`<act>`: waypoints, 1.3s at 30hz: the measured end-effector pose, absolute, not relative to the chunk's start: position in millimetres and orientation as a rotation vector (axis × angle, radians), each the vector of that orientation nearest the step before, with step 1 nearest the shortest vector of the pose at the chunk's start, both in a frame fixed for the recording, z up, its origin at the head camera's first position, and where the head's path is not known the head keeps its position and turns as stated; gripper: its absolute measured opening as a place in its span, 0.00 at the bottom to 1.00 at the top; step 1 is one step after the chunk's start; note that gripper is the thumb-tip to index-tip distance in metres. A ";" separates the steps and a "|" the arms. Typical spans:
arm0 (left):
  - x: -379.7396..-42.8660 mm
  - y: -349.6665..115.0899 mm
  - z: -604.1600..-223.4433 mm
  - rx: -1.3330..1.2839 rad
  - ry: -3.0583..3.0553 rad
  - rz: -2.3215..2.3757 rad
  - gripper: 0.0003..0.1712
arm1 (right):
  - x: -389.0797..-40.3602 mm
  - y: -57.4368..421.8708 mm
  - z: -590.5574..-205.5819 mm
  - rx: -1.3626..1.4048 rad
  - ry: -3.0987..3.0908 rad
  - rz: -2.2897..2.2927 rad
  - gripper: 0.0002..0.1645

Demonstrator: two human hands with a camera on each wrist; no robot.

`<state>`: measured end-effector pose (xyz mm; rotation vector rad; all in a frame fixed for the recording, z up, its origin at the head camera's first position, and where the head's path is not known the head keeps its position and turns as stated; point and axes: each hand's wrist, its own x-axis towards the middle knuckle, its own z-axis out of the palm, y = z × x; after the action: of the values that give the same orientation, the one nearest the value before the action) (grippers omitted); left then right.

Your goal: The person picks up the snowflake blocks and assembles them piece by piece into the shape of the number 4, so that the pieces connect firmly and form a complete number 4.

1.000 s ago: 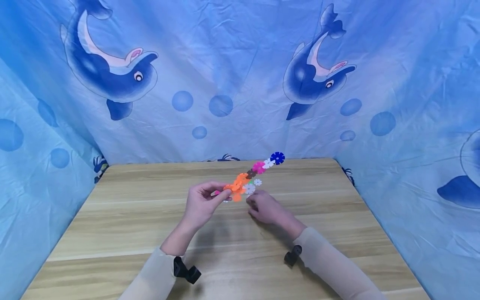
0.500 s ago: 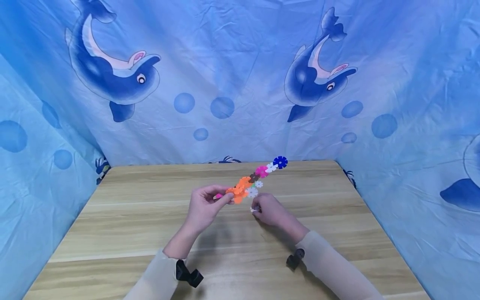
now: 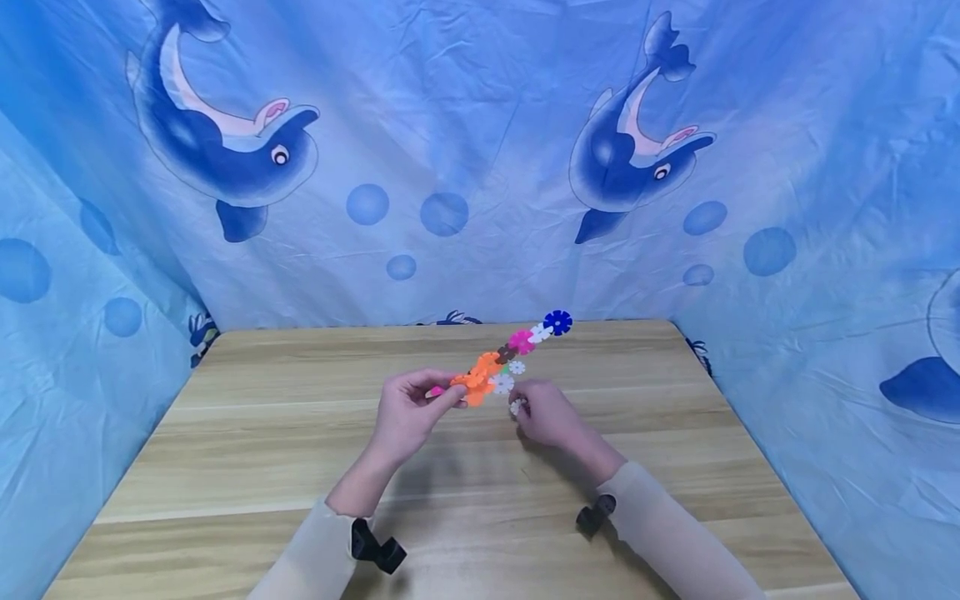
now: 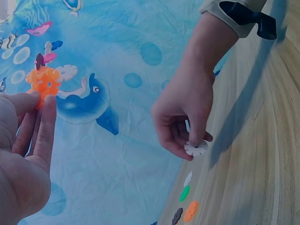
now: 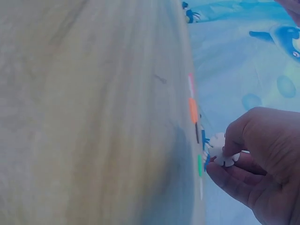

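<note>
My left hand pinches a figure of interlocking plastic snowflake discs at its orange end. From there a slanting chain runs through brown, pink and white to a dark blue disc at the far tip. A white disc sticks out sideways from the orange cluster in the left wrist view. Just right of it, my right hand pinches a loose white snowflake disc between thumb and fingers. In the left wrist view this loose disc is low over the tabletop, apart from the figure.
Several loose discs lie on the wooden table beyond the hands: a white one, a green one, an orange one and a brown one. A blue dolphin-print cloth surrounds the table's back and sides.
In my right hand the white disc, hidden at first, has come into sight and turned its face toward the head view. That hand has shifted slightly right. My left hand keeps its hold.
</note>
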<state>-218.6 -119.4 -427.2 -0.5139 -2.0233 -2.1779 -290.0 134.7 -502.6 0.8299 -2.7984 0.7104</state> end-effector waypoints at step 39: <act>-219.1 -122.7 -429.3 -0.552 -1.985 -2.171 0.12 | -248.0 154.8 -399.5 0.522 -2.436 2.222 0.20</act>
<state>-219.1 -122.7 -429.3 -0.5521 -1.9851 -2.1707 -248.0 154.8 -399.5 0.5220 -2.4357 2.2223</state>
